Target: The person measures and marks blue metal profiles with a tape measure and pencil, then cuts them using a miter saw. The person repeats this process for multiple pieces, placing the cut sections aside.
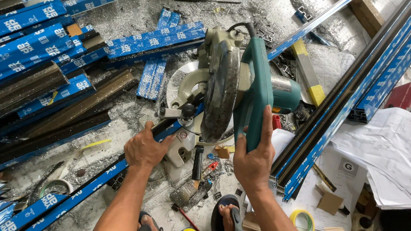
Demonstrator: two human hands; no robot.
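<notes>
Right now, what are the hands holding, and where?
Right hand grips the saw by its teal handle. Left hand presses on the long blue-wrapped profile beside the saw base.

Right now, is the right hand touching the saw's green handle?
Touching. The head view shows the right hand wrapped around the green handle of the miter saw, fingers closed on it.
</notes>
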